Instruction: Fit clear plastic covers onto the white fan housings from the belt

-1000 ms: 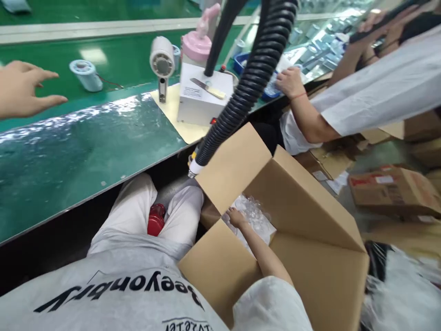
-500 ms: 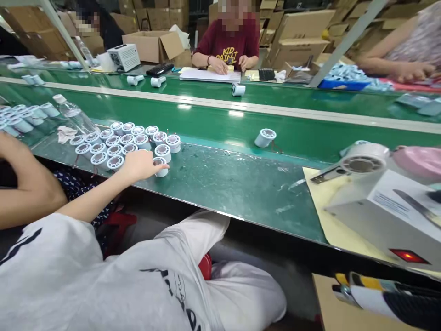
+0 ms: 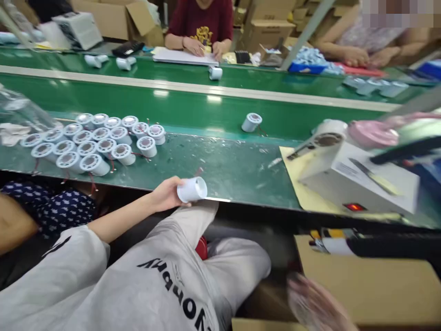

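My left hand holds a pale blue, round plastic part, likely the lifting step; moving it needs care, and my right hand is too blurry to tell.

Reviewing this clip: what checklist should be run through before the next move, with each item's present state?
1. Left hand gripping the pale cylinder: ok, fingers around one end.
2. Held cylinder resting on the bench: cannot tell, it overlaps the front edge in view.
3. Right hand seen sharply: not ok, motion-blurred at lower right.
4. Right hand's contents: cannot tell, possibly something transparent.
5. Knife lying on the box-shaped unit: ok.
6. Red switch lit: ok.
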Demonstrator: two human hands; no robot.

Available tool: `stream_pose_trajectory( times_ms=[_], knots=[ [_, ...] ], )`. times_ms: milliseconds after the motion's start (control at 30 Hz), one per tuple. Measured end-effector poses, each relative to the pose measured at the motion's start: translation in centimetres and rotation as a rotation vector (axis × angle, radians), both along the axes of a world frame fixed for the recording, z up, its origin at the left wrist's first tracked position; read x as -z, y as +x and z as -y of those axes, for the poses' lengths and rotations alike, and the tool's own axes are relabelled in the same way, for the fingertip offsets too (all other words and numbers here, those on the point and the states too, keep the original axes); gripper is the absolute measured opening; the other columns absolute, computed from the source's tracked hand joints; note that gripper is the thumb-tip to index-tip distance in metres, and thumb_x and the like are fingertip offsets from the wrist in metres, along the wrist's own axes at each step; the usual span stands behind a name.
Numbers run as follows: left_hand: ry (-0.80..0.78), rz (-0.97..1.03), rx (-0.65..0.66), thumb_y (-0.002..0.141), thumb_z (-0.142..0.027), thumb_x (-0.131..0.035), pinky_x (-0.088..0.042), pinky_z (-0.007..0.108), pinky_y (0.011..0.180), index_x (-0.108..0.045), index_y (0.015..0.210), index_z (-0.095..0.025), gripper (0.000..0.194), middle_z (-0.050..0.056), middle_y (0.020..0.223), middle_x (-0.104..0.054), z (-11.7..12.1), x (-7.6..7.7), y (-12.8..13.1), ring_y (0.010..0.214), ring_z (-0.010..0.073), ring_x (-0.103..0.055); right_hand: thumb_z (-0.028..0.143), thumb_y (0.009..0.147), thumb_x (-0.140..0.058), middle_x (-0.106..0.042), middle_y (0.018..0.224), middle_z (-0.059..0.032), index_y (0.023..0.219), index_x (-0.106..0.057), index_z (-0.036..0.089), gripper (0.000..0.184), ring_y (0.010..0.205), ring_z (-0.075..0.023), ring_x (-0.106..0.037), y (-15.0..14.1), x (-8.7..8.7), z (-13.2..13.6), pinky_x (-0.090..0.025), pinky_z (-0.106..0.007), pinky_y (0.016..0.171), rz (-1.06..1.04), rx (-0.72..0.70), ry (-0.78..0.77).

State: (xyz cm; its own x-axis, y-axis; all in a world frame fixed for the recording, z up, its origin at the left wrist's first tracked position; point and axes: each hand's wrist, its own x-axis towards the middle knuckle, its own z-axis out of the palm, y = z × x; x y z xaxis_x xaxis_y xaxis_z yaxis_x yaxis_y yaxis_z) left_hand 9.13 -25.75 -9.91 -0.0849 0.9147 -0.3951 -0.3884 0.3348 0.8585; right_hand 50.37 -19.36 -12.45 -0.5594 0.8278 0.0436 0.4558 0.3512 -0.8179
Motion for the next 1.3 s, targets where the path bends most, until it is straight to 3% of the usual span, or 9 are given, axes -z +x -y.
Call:
stream_pose_trajectory(
  times_ms=[167, 267, 367, 467, 600, 800, 900, 1100, 1300],
  knots=[
    [-0.106, 0.003, 0.492, 0.073, -0.064, -0.064, -0.038, 0.023, 0.051, -0.060, 0.094, -0.016, 0.052, 0.003, 0.080, -0.062, -3.2, 2.3, 5.6, 0.062, 0.0135, -0.053, 0.036, 0.102, -0.056, -0.063, 0.134, -0.0185, 0.137, -0.064, 0.023, 0.039, 0.110, -0.0313, -0.070, -8.9, -1.0, 2.6, -0.064, -0.043, 0.086, 0.179, -0.101, 0.660],
    [-0.025, -0.082, 0.631, 0.072, -0.045, -0.077, -0.042, 0.023, 0.062, -0.069, 0.089, -0.016, 0.035, 0.003, 0.087, -0.066, -4.1, 2.2, 6.8, 0.071, 0.0130, -0.056, 0.024, 0.096, -0.063, -0.057, 0.142, -0.0213, 0.131, -0.069, 0.022, 0.036, 0.108, -0.0347, -0.066, -11.9, -0.9, 1.7, -0.063, -0.047, 0.080, 0.333, -0.005, 0.757],
    [0.284, -0.439, 0.651, 0.082, -0.035, -0.074, -0.047, 0.028, 0.085, -0.075, 0.092, -0.018, 0.020, 0.004, 0.096, -0.067, -4.2, 1.6, 7.1, 0.090, 0.0167, -0.060, 0.013, 0.087, -0.070, -0.060, 0.136, -0.0179, 0.103, -0.077, 0.021, 0.020, 0.110, -0.0350, -0.066, -11.7, -0.7, 1.5, -0.063, -0.043, 0.076, 0.332, 0.013, 0.604],
    [0.506, -0.689, 0.576, 0.083, -0.041, -0.077, -0.047, 0.035, 0.096, -0.075, 0.104, -0.020, 0.029, 0.005, 0.101, -0.066, -4.0, 1.8, 7.2, 0.097, 0.0205, -0.061, 0.023, 0.086, -0.076, -0.064, 0.123, -0.0135, 0.082, -0.073, 0.021, 0.006, 0.108, -0.0304, -0.068, -10.9, -0.6, 1.8, -0.062, -0.039, 0.081, 0.102, -0.025, 0.293],
    [0.586, -0.713, 0.588, 0.067, -0.055, -0.090, -0.051, 0.041, 0.096, -0.077, 0.116, -0.021, 0.061, 0.010, 0.109, -0.064, -4.0, 3.3, 7.3, 0.103, 0.0263, -0.062, 0.035, 0.096, -0.064, -0.069, 0.110, -0.0099, 0.072, -0.071, 0.022, 0.029, 0.100, -0.0248, -0.070, -10.7, -0.6, 2.3, -0.059, -0.038, 0.087, -0.150, 0.098, 0.006],
    [0.558, -0.586, 0.741, 0.070, -0.041, -0.091, -0.048, 0.048, 0.111, -0.072, 0.129, -0.024, 0.065, 0.016, 0.142, -0.062, -4.1, 3.5, 7.1, 0.131, 0.0335, -0.059, 0.044, 0.091, -0.072, -0.075, 0.102, -0.0094, 0.065, -0.074, 0.023, 0.034, 0.096, -0.0260, -0.073, -10.3, -0.6, 2.1, -0.061, -0.038, 0.082, -0.344, 0.256, -0.237],
    [0.432, -0.444, 0.708, 0.070, -0.036, -0.090, -0.057, 0.040, 0.097, -0.067, 0.134, -0.021, 0.070, 0.015, 0.133, -0.069, -3.6, 2.9, 7.5, 0.120, 0.0302, -0.066, 0.047, 0.085, -0.080, -0.076, 0.118, -0.0093, 0.080, -0.081, 0.025, 0.023, 0.111, -0.0303, -0.072, -9.8, -0.6, 1.9, -0.060, -0.046, 0.098, -0.379, 0.162, -0.248],
    [0.271, -0.241, 0.628, 0.073, -0.035, -0.087, -0.058, 0.031, 0.079, -0.061, 0.140, -0.020, 0.074, 0.015, 0.134, -0.068, -2.8, 2.5, 8.0, 0.094, 0.0196, -0.071, 0.030, 0.086, -0.081, -0.071, 0.135, -0.0080, 0.117, -0.076, 0.029, 0.031, 0.128, -0.0297, -0.066, -8.8, -0.5, 2.7, -0.052, -0.047, 0.113, -0.236, 0.020, 0.043],
    [0.361, -0.341, 0.694, 0.070, -0.039, -0.090, -0.058, 0.035, 0.088, -0.063, 0.140, -0.024, 0.077, 0.013, 0.138, -0.066, -2.8, 1.7, 7.7, 0.115, 0.0280, -0.068, 0.044, 0.083, -0.084, -0.073, 0.128, -0.0105, 0.116, -0.072, 0.025, 0.040, 0.124, -0.0311, -0.068, -8.5, -0.4, 3.2, -0.063, -0.045, 0.098, -0.313, 0.067, -0.191]
  ],
)
